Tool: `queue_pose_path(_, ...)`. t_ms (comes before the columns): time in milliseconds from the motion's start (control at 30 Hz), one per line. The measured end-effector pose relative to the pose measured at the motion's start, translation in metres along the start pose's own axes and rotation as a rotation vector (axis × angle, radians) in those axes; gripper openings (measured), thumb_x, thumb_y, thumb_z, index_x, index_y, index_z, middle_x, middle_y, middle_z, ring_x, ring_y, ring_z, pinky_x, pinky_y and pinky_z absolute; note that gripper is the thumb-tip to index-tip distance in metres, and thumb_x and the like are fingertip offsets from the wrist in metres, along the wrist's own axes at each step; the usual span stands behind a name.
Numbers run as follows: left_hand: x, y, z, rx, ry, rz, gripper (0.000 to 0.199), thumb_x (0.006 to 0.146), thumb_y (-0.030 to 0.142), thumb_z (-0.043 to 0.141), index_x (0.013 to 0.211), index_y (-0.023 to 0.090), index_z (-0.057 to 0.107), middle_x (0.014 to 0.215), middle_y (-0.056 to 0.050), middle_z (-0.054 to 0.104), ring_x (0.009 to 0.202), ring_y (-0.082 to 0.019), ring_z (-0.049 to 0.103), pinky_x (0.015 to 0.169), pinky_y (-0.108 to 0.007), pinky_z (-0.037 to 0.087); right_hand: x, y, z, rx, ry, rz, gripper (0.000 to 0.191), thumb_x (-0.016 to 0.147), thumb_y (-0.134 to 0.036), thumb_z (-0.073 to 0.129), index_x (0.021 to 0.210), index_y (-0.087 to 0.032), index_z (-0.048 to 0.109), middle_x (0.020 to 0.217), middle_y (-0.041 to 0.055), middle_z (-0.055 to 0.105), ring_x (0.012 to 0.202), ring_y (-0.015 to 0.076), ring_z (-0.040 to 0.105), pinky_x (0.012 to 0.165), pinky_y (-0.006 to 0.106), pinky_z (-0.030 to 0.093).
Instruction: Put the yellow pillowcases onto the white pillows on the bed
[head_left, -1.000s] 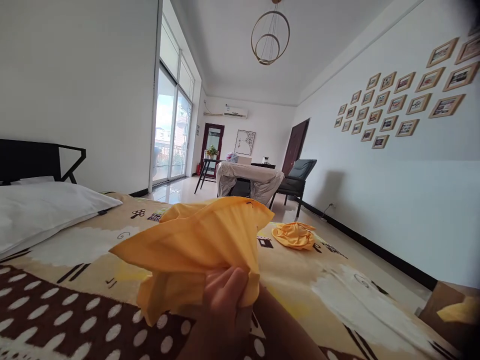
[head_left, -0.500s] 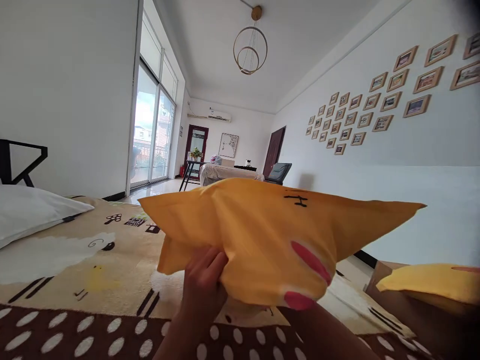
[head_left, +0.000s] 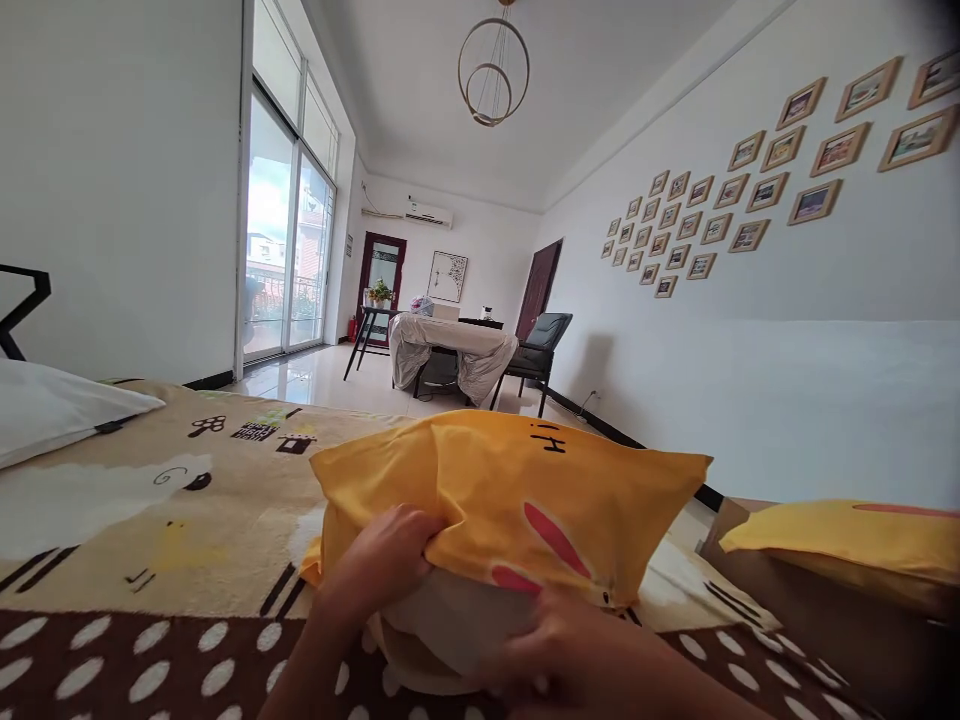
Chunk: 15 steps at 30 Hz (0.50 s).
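Note:
A yellow pillowcase (head_left: 480, 480) with dark lettering and pink rabbit-ear shapes is bunched up in front of me on the bed. My left hand (head_left: 397, 550) grips its front, fingers curled into the cloth. My right hand (head_left: 559, 635) is at the lower front edge, just under the pink ears; motion blur smears its fingers, so their hold is unclear. Below the yellow part hangs a pale area (head_left: 450, 620); I cannot tell if it is print, lining or a cushion inside.
A patterned blanket (head_left: 247, 520) with a dotted brown border covers the bed. A white pillow (head_left: 60, 405) lies at the left. Another yellow pillow (head_left: 847, 545) rests on a brown surface at the right. Beyond stand a covered table (head_left: 457, 340) and a dark chair (head_left: 544, 345).
The pillowcase has come down and its right corner has drawn inward. My right hand, hidden beneath it before, now shows in front. My left hand keeps its grip. The view has tilted slightly.

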<state>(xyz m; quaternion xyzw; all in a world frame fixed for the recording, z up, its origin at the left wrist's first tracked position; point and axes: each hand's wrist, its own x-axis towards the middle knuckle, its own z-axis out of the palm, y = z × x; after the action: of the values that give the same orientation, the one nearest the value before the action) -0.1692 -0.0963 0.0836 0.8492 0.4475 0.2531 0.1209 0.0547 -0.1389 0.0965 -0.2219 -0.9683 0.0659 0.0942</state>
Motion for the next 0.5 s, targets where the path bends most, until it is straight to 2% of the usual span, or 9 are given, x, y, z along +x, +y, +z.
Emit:
queue_pose_path(33, -0.003, -0.001, -0.002, 0.006, -0.029, -0.015, 0.026, 0.077, 0.018, 0.045, 0.084, 0.025, 0.069, 0.085, -0.003, 0.07, 0.084, -0.02, 0.062, 0.068, -0.026, 0.037, -0.013, 0.009, -0.013, -0.045, 0.111, 0.028, 0.03, 0.089, -0.022, 0.05, 0.116, -0.031, 0.06, 0.085, -0.0034, 0.071, 0.075, 0.0106, 0.065, 0.083, 0.026, 0.05)
queue_pose_path(100, -0.01, -0.001, -0.006, 0.017, -0.083, -0.03, 0.026, 0.08, 0.022, 0.045, 0.082, 0.026, 0.07, 0.085, -0.003, 0.069, 0.085, -0.02, 0.062, 0.068, -0.026, 0.039, -0.038, 0.036, -0.041, -0.255, 0.469, 0.157, 0.033, 0.087, -0.017, 0.047, 0.116, -0.026, 0.06, 0.1, 0.0045, 0.069, 0.09, 0.016, 0.065, 0.087, 0.032, 0.049)
queue_pose_path(133, -0.014, -0.001, -0.009, 0.027, -0.109, -0.032, 0.024, 0.08, 0.023, 0.046, 0.078, 0.025, 0.071, 0.083, -0.003, 0.069, 0.082, -0.02, 0.062, 0.066, -0.025, 0.039, -0.051, 0.054, -0.054, -0.39, 0.578, 0.271, 0.037, 0.085, -0.016, 0.046, 0.119, -0.025, 0.058, 0.11, 0.0077, 0.066, 0.102, 0.0203, 0.062, 0.091, 0.036, 0.047)
queue_pose_path(167, -0.017, 0.001, -0.011, 0.041, -0.132, -0.031, 0.023, 0.08, 0.024, 0.048, 0.075, 0.025, 0.07, 0.08, -0.003, 0.069, 0.079, -0.019, 0.062, 0.064, -0.025, 0.039, -0.065, 0.073, -0.064, -0.497, 0.629, 0.364, 0.041, 0.082, -0.017, 0.048, 0.121, -0.025, 0.057, 0.118, 0.0094, 0.063, 0.111, 0.0248, 0.057, 0.096, 0.043, 0.045)
queue_pose_path(267, -0.031, 0.008, -0.021, 0.056, -0.216, -0.008, 0.017, 0.078, 0.032, 0.056, 0.073, 0.024, 0.071, 0.075, -0.002, 0.068, 0.071, -0.019, 0.062, 0.06, -0.024, 0.041, -0.108, 0.122, -0.079, -0.578, 0.573, 0.528, 0.056, 0.074, -0.02, 0.047, 0.13, -0.025, 0.049, 0.129, 0.0097, 0.056, 0.121, 0.0292, 0.05, 0.097, 0.047, 0.044)
queue_pose_path(300, -0.036, 0.009, -0.026, 0.024, -0.236, 0.025, 0.015, 0.076, 0.037, 0.062, 0.079, 0.026, 0.072, 0.078, -0.001, 0.069, 0.074, -0.019, 0.062, 0.063, -0.024, 0.043, -0.122, 0.133, -0.078, -0.589, 0.53, 0.563, 0.06, 0.072, -0.019, 0.046, 0.132, -0.025, 0.047, 0.129, 0.0092, 0.056, 0.121, 0.0298, 0.05, 0.098, 0.048, 0.043)
queue_pose_path(367, -0.046, 0.007, -0.035, -0.077, -0.229, 0.139, 0.031, 0.071, 0.045, 0.07, 0.099, 0.031, 0.07, 0.096, 0.001, 0.07, 0.089, -0.02, 0.063, 0.078, -0.024, 0.047, -0.149, 0.147, -0.071, -0.6, 0.457, 0.621, 0.067, 0.066, -0.016, 0.044, 0.132, -0.026, 0.047, 0.128, 0.0079, 0.058, 0.121, 0.0304, 0.052, 0.098, 0.048, 0.042)
queue_pose_path(433, -0.05, -0.003, -0.042, -0.11, -0.093, 0.215, 0.046, 0.075, 0.047, 0.067, 0.118, 0.035, 0.06, 0.124, 0.0, 0.061, 0.113, -0.023, 0.055, 0.096, -0.028, 0.043, -0.172, 0.152, -0.061, -0.597, 0.416, 0.676, 0.067, 0.064, -0.014, 0.043, 0.129, -0.027, 0.051, 0.126, 0.0063, 0.06, 0.119, 0.0305, 0.054, 0.096, 0.048, 0.043)
queue_pose_path(500, -0.047, -0.022, -0.045, -0.012, 0.113, 0.185, 0.056, 0.08, 0.042, 0.061, 0.134, 0.035, 0.046, 0.146, -0.002, 0.041, 0.132, -0.027, 0.038, 0.108, -0.038, 0.032, -0.19, 0.151, -0.053, -0.57, 0.389, 0.705, 0.06, 0.064, -0.016, 0.043, 0.122, -0.029, 0.057, 0.122, 0.0043, 0.063, 0.115, 0.0297, 0.057, 0.092, 0.047, 0.045)
